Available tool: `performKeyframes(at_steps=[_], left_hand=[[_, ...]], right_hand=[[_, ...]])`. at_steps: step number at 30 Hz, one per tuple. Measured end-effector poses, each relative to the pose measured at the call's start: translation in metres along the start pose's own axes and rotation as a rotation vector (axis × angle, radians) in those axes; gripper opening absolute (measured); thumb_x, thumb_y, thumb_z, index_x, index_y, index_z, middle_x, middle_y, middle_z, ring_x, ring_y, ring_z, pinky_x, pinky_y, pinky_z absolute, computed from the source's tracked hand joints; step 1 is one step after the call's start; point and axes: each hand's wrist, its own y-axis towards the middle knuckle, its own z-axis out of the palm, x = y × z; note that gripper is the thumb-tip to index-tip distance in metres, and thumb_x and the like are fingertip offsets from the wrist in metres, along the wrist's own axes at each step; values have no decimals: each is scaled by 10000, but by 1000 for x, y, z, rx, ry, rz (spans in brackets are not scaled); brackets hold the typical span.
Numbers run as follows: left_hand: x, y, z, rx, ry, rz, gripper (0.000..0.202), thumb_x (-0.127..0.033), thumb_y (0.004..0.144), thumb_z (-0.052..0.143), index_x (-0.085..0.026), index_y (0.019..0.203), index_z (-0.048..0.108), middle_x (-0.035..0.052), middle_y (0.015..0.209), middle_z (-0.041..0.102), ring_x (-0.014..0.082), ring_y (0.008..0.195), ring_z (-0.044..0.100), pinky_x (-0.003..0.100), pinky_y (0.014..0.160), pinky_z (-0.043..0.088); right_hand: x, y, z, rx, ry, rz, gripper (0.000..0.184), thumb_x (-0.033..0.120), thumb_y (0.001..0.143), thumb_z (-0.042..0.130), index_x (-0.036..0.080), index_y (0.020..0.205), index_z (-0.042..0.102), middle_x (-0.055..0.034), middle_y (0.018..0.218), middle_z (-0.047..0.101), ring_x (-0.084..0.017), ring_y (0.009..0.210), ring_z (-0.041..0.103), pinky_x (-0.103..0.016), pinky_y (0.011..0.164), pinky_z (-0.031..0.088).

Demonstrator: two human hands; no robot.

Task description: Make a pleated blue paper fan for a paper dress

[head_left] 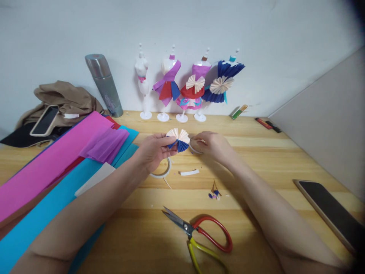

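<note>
Fanning cream upward, the rosette [180,139] spreads blue downward.

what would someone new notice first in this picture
Probably the four small dress forms in a row by the back wall, three in bright outfits. Next, the cream and blue pleated fan in the left hand, near the centre, then the scissors at the table's front.

Matt, ridged paper fan [181,140]; smooth wood tabletop [134,232]; glossy plastic mannequins [141,68]; metal scissor blades [176,219]
</note>
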Motion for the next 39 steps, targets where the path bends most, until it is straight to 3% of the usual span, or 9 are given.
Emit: performKeyframes(at_steps=[3, 6, 9, 18, 30, 39], left_hand=[[1, -1, 1, 17, -13, 11, 88, -113, 724, 744, -97, 803, 708, 67, 770, 716, 140, 712, 654, 306, 796, 504], [2, -3, 2, 35, -22, 18, 74, -103, 724, 736, -94, 792, 707, 67, 767, 712, 144, 717, 651, 313, 801, 500], [3, -7, 5, 64, -29, 32, 47, -96, 713, 734, -97, 738, 694, 47, 705, 680, 135, 679, 622, 305, 766, 491], [11, -11, 10, 92, -21, 7, 93, -106, 697, 748, -110, 778, 703, 35, 737, 661, 122, 710, 596, 288, 762, 457], [18, -12, 11, 169, -11, 81, 188, -162, 615, 809, -128, 758, 692, 24, 770, 676, 121, 754, 599, 268, 768, 459], [21, -10, 11, 138, 109, 193, 112, -127, 642, 729, -128, 732, 663, 4, 705, 661, 123, 717, 599, 276, 749, 452]], right_hand=[[35, 0, -7, -212, 32, 6, 90, 163, 830, 614, 248, 844, 640, -54, 826, 685, -216, 747, 626, -360, 665, 490], [77, -4, -11, -189, 103, -123, 98, 250, 865, 631, 243, 960, 608, -78, 952, 669, -240, 908, 639, -399, 765, 516], [99, -9, -6, -158, 22, -184, 181, 258, 850, 640, 236, 1016, 572, -97, 1004, 629, -269, 983, 619, -454, 832, 521], [90, -13, 7, -188, -94, -161, 232, 94, 789, 582, 242, 965, 550, -93, 969, 598, -270, 926, 612, -445, 774, 538], [93, -11, 8, -229, -2, -116, 178, 92, 758, 563, 231, 866, 536, -56, 858, 595, -226, 816, 600, -382, 704, 503], [93, -11, 6, -192, 120, 48, 191, 114, 735, 582, 241, 875, 552, -36, 849, 622, -209, 771, 606, -366, 685, 505]])
